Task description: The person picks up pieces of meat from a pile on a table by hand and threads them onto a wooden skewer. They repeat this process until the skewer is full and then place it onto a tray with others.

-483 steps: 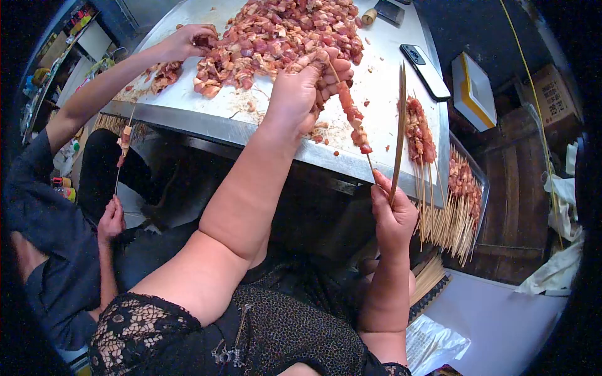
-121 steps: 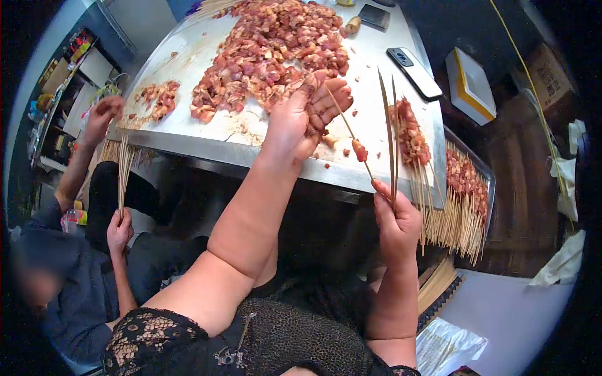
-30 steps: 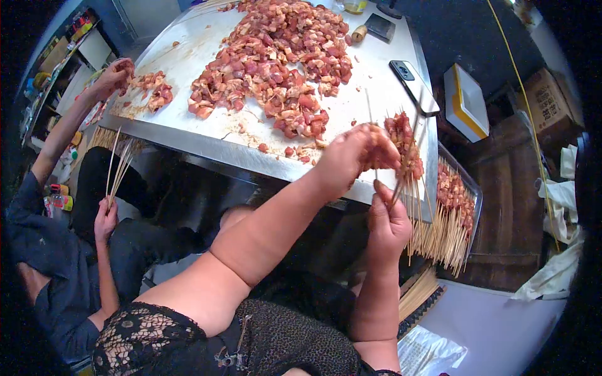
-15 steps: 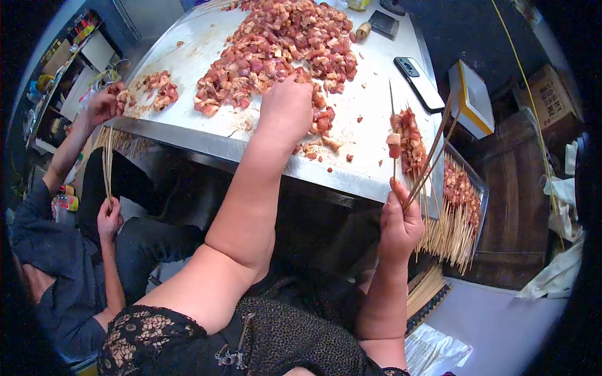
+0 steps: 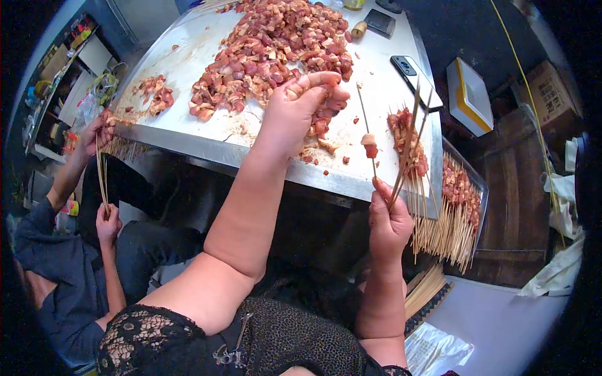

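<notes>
My left hand (image 5: 300, 106) over near edge of meat pile (image 5: 269, 47) on tabletop (image 5: 188, 135), fingers curled, pinching meat piece. My right hand (image 5: 389, 216) below tabletop edge, clamped on few bamboo skewers (image 5: 401, 156); one skewer (image 5: 369, 135) upright with two meat bits threaded. Metal tray (image 5: 480, 182) at right holds loaded skewers (image 5: 454, 207), sticks overhanging rim. Another person's hand (image 5: 106, 219) grips skewer bundle at far left.

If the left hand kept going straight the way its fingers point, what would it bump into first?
Probably the big pile of meat. The left hand points up the metal table, fingers curled over a few pieces at the pile's near edge. How high it hovers is hard to judge.
</notes>
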Tool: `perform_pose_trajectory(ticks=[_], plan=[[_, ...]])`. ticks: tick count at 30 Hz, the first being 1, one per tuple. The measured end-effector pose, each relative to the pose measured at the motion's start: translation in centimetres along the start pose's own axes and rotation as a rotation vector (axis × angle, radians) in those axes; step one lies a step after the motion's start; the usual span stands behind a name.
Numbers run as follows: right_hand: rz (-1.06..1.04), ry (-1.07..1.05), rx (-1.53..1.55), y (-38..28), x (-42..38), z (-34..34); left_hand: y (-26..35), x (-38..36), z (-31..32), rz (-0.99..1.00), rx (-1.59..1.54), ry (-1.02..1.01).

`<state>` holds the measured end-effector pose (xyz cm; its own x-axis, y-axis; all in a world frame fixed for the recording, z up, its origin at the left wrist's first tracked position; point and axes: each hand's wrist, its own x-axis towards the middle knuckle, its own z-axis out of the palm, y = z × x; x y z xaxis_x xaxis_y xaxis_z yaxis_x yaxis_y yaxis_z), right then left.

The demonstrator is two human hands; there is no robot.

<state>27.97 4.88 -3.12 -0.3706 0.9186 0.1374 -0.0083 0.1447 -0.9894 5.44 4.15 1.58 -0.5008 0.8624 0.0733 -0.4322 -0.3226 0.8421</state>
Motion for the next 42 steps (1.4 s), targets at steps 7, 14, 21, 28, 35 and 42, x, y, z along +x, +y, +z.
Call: perform_pose_trajectory(ticks=[7,14,21,28,35,42], plan=[[-0.068,-0.017,-0.04,0.1,0.3,0.2,-1.8,0.0,1.1,-0.073,-0.34,-0.05],[-0.049,-0.064,-0.113,-0.1,0.0,-0.1,-1.5,0.4,0.5,-0.062,-0.448,0.023],[-0.092,-0.095,-0.227,0.4,-0.1,0.0,-1.4,0.3,0.4,-0.091,-0.536,-0.001],[-0.157,-0.054,-0.236,0.6,-0.2,0.2,-1.5,0.0,0.8,-0.116,-0.495,-0.056],[-0.166,-0.037,-0.219,0.3,0.0,0.1,-1.5,-0.5,1.2,-0.141,-0.444,-0.102],[-0.155,-0.042,-0.213,-0.3,0.6,-0.7,-1.8,-0.9,2.1,-0.143,-0.275,-0.126]])
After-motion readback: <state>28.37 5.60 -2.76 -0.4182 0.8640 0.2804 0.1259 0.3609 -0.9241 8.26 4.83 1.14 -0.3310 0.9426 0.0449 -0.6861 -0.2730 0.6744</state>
